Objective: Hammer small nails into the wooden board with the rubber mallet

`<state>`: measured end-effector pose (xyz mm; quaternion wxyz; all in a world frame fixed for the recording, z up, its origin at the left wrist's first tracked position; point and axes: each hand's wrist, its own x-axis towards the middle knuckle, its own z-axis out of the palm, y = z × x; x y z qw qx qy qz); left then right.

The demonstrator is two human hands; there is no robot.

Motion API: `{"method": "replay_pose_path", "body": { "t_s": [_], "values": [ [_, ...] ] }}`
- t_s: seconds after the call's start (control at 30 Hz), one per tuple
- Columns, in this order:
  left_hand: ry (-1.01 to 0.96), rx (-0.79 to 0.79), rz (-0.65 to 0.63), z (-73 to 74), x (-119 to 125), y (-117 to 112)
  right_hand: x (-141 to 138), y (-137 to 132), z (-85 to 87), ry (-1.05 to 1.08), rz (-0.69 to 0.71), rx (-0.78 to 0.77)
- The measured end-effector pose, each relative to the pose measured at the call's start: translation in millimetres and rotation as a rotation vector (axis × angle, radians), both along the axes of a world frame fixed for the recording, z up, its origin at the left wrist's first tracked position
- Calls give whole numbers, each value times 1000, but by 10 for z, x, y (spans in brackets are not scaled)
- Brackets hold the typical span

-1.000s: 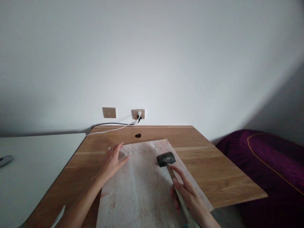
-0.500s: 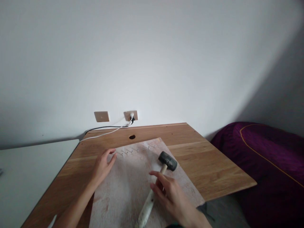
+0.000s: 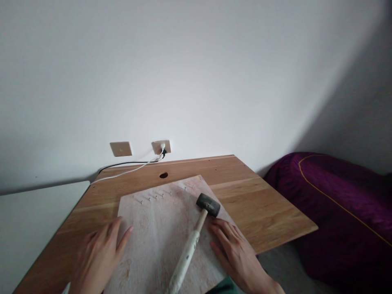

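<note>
A whitish wooden board (image 3: pixel 147 228) lies on the wooden table, with several nails (image 3: pixel 156 197) standing in a row near its far edge. Across the board rests a mallet (image 3: pixel 186 253) with a black head and a pale, worn handle; neither hand holds it. My left hand (image 3: pixel 99 253) is at the board's left edge, thumb apart from the fingers, empty. To the right of the mallet, my right hand (image 3: pixel 234 251) lies with its fingers stretched out over the board's right side, just below the mallet head.
The table (image 3: pixel 260 204) reaches back to a white wall. Cables run from a wall socket (image 3: pixel 161 147) along its back left. A white surface (image 3: pixel 39 228) adjoins on the left. At right sits a large purple fabric item (image 3: pixel 330 220) with a yellow line.
My left hand has drawn back from the leftmost nail to the board's left edge. My right hand has left the mallet handle and moved right. The view has shifted slightly.
</note>
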<state>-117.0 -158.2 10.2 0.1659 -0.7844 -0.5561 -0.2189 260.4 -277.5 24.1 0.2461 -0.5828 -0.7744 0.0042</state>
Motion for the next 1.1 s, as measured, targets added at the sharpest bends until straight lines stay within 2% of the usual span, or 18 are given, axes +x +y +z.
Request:
{"method": "replay_pose_path", "body": {
  "t_s": [0.13, 0.2, 0.27, 0.33, 0.43, 0.53, 0.63, 0.7, 0.77, 0.83, 1.0, 1.1],
  "values": [
    [-118, 17, -24, 18, 154, -8, 5, 35, 17, 28, -6, -5],
    [-188, 43, -56, 7, 296, 67, 111, 55, -18, 33, -29, -17],
    [-256, 36, -151, -9, 484, 151, 313, 66, -89, 26, -81, -25],
    [-305, -26, -268, -15, 740, 218, 616, 60, -193, 10, -157, -11],
    [-343, -170, -377, 8, 1266, 287, 1215, 12, -372, -15, -291, 41],
    [-382, -325, -483, 41, 1865, 348, 1857, -52, -526, -26, -526, 101],
    [-370, -439, -584, 53, 2354, 399, 2375, -87, -601, -35, -643, 158],
    [-377, -456, -612, 47, 2553, 412, 2595, -84, -601, -21, -699, 151],
    [-378, -448, -620, 33, 2640, 413, 2716, -63, -573, 9, -700, 147],
    [-362, -425, -634, 13, 2626, 415, 2767, -28, -534, 43, -662, 127],
    [-335, -346, -781, -61, 2335, 488, 2751, 25, -454, 77, -665, 117],
    [-469, -309, -812, -127, 2141, 601, 2650, -25, -434, 41, -731, 198]
  ]
}}
